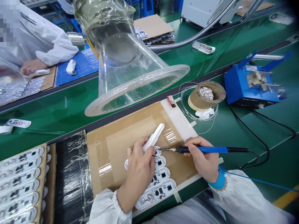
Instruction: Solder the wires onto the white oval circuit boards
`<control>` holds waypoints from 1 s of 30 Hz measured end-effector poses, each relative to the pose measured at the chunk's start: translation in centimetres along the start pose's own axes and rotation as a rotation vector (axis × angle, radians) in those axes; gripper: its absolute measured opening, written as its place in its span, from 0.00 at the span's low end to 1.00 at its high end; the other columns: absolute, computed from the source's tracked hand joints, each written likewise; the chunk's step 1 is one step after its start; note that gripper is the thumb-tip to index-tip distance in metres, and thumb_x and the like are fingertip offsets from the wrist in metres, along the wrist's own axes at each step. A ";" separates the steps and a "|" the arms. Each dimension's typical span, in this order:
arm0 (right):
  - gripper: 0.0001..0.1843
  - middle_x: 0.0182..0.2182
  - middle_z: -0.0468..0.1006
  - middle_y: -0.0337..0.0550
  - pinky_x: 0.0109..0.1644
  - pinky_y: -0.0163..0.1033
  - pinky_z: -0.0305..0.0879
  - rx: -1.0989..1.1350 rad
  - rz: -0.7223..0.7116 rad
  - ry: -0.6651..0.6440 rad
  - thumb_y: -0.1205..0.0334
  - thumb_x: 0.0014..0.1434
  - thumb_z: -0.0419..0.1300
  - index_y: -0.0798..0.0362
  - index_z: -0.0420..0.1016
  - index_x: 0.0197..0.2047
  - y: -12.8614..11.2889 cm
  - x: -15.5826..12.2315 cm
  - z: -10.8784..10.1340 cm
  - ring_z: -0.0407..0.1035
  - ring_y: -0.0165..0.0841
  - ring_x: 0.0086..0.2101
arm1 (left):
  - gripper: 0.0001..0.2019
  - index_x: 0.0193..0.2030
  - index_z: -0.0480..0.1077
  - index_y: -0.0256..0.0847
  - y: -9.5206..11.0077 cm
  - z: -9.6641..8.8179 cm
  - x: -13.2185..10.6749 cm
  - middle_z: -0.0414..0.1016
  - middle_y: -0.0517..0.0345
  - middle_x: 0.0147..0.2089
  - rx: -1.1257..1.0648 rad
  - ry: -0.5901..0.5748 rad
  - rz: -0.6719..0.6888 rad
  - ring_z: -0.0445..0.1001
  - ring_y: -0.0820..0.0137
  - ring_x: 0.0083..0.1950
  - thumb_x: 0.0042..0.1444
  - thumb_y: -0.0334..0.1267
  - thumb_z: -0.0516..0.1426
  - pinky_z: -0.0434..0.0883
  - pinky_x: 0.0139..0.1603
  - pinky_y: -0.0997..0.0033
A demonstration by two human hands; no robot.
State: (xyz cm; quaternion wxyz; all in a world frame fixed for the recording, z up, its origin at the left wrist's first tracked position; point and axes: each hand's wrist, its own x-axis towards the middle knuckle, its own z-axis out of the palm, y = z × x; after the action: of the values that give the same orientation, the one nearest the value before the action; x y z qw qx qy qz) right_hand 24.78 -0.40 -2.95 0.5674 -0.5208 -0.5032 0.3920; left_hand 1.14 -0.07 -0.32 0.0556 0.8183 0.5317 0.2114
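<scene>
My right hand grips a blue-handled soldering iron, its tip pointing left and reaching the end of a white circuit board. I cannot tell whether the tip touches. Closed around a slim white plastic piece, my left hand rests over the boards, and thin red and black wires show by its fingertips. Several white boards with black chips lie in a row under and beside this hand on a taped cardboard sheet. The left palm hides parts of the boards.
A clear fume hood hangs above the cardboard. At right are a solder coil, a cup of metal scraps and a blue soldering station. Stacked boards sit left. Across the bench, another person's hand holds a white piece.
</scene>
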 end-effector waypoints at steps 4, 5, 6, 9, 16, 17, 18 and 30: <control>0.08 0.28 0.80 0.37 0.28 0.33 0.72 0.008 -0.002 0.002 0.67 0.69 0.64 0.49 0.81 0.36 -0.2 0.1 0.1 0.75 0.30 0.24 | 0.11 0.42 0.71 0.41 -0.1 0.1 -0.1 0.70 0.39 0.63 0.003 0.002 -0.004 0.72 0.55 0.60 0.69 0.21 0.53 0.64 0.49 0.58; 0.08 0.28 0.80 0.37 0.28 0.33 0.73 0.009 -0.001 0.003 0.67 0.69 0.64 0.49 0.81 0.36 -0.3 0.2 0.2 0.75 0.30 0.24 | 0.11 0.42 0.71 0.42 -0.1 0.2 -0.1 0.70 0.39 0.63 0.007 0.005 -0.006 0.72 0.54 0.59 0.69 0.21 0.54 0.64 0.48 0.58; 0.08 0.28 0.80 0.37 0.28 0.33 0.73 0.010 -0.002 0.004 0.67 0.69 0.64 0.49 0.81 0.36 -0.3 0.2 0.3 0.75 0.30 0.24 | 0.11 0.42 0.71 0.42 -0.1 0.2 -0.1 0.70 0.39 0.63 0.011 0.006 -0.007 0.72 0.54 0.59 0.68 0.21 0.54 0.64 0.48 0.58; 0.08 0.28 0.80 0.36 0.28 0.33 0.73 0.008 -0.004 0.005 0.67 0.68 0.64 0.49 0.81 0.36 -0.3 0.3 0.3 0.75 0.30 0.25 | 0.11 0.42 0.71 0.42 -0.1 0.2 -0.1 0.71 0.39 0.63 0.014 0.007 -0.007 0.72 0.54 0.59 0.68 0.22 0.54 0.65 0.48 0.57; 0.08 0.29 0.80 0.36 0.28 0.34 0.72 0.007 0.002 -0.001 0.67 0.69 0.64 0.48 0.81 0.37 0.0 0.2 0.2 0.75 0.30 0.25 | 0.11 0.42 0.72 0.41 -0.1 0.1 0.0 0.71 0.38 0.62 0.013 0.006 -0.004 0.73 0.53 0.59 0.68 0.21 0.54 0.64 0.49 0.57; 0.08 0.29 0.80 0.36 0.29 0.34 0.72 0.009 0.005 0.002 0.67 0.69 0.63 0.48 0.81 0.37 0.1 0.1 0.2 0.75 0.31 0.25 | 0.11 0.42 0.72 0.41 -0.1 0.1 0.1 0.71 0.39 0.62 0.013 0.007 -0.002 0.73 0.54 0.59 0.68 0.21 0.54 0.64 0.49 0.57; 0.08 0.29 0.80 0.37 0.29 0.34 0.72 0.013 0.009 0.007 0.67 0.69 0.63 0.48 0.81 0.37 0.1 0.1 0.1 0.75 0.31 0.25 | 0.11 0.41 0.72 0.41 -0.1 0.1 0.1 0.71 0.39 0.62 0.012 0.008 0.000 0.73 0.54 0.59 0.68 0.21 0.54 0.64 0.48 0.57; 0.08 0.28 0.80 0.38 0.30 0.38 0.72 -0.014 0.018 -0.010 0.62 0.71 0.63 0.49 0.81 0.37 0.1 0.1 0.1 0.75 0.33 0.26 | 0.10 0.41 0.70 0.42 0.0 0.2 0.1 0.73 0.40 0.61 0.021 0.013 -0.006 0.74 0.55 0.57 0.68 0.22 0.54 0.64 0.48 0.58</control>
State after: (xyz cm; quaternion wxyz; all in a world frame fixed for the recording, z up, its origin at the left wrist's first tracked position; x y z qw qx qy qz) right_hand 24.71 -0.28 -3.04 0.5578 -0.5272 -0.5039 0.3963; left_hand 1.21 0.04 -0.44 0.0443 0.8158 0.5367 0.2110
